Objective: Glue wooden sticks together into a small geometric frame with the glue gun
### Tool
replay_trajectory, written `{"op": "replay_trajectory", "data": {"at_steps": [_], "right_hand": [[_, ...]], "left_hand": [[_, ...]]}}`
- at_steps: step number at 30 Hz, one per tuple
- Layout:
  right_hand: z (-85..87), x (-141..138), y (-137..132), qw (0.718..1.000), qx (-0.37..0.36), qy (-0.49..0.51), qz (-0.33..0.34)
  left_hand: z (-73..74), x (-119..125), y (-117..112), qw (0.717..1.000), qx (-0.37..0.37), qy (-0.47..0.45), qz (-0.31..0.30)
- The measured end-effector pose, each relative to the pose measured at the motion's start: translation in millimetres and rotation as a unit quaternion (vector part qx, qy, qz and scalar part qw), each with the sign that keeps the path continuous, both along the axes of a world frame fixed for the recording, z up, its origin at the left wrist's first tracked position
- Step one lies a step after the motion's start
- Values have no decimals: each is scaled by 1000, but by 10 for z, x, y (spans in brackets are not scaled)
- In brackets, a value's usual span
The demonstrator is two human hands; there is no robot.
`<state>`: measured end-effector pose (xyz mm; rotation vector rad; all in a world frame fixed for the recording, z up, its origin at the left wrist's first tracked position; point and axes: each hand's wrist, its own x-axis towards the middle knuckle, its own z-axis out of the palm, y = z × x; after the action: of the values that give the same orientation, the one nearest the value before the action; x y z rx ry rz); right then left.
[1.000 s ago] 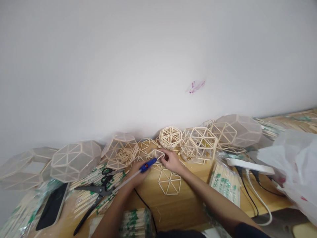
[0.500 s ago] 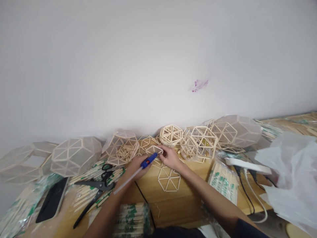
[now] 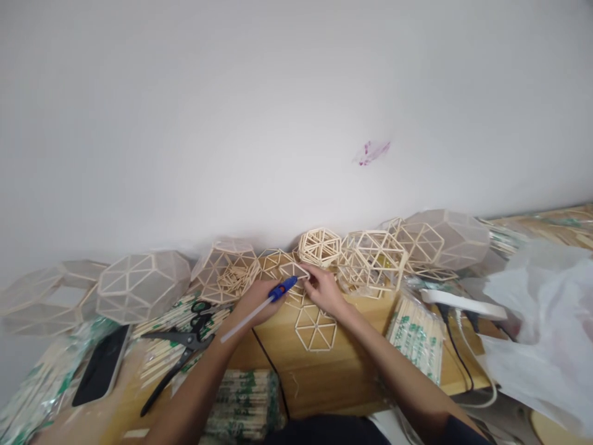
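My left hand [image 3: 257,300] is closed around a blue hot glue gun [image 3: 283,288], with a long pale glue stick [image 3: 244,321] poking out of its back end. The gun's nozzle points at a small frame of thin wooden sticks [image 3: 293,266]. My right hand [image 3: 325,289] pinches that frame at its right edge; the fingertips partly hide the grip. Just below, a hexagon of sticks with spokes [image 3: 316,326] lies flat on the wooden table [image 3: 333,377]. A stack of similar hexagons [image 3: 319,246] stands behind my right hand.
Paper-covered polyhedra [image 3: 139,287] line the wall on the left, another [image 3: 463,241] on the right. Black shears [image 3: 185,340] and a phone [image 3: 102,364] lie left. Bagged sticks [image 3: 414,337], a white power strip [image 3: 463,304] with cables and white sheets [image 3: 551,334] occupy the right.
Both hands, with the glue gun and the stick frame, have shifted slightly to the right. The camera view has tilted a little, so the table items sit slightly higher.
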<state>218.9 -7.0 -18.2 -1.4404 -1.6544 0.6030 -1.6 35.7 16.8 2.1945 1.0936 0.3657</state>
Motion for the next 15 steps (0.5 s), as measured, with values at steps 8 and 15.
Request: {"op": "replay_trajectory", "data": {"at_steps": [8, 15], "right_hand": [[-168, -94, -50, 999, -7, 37, -24], [-257, -140, -69, 998, -3, 53, -33]], "left_hand": [[-164, -83, -52, 1000, 17, -4, 20], [-394, -159, -140, 998, 24, -48, 15]]}}
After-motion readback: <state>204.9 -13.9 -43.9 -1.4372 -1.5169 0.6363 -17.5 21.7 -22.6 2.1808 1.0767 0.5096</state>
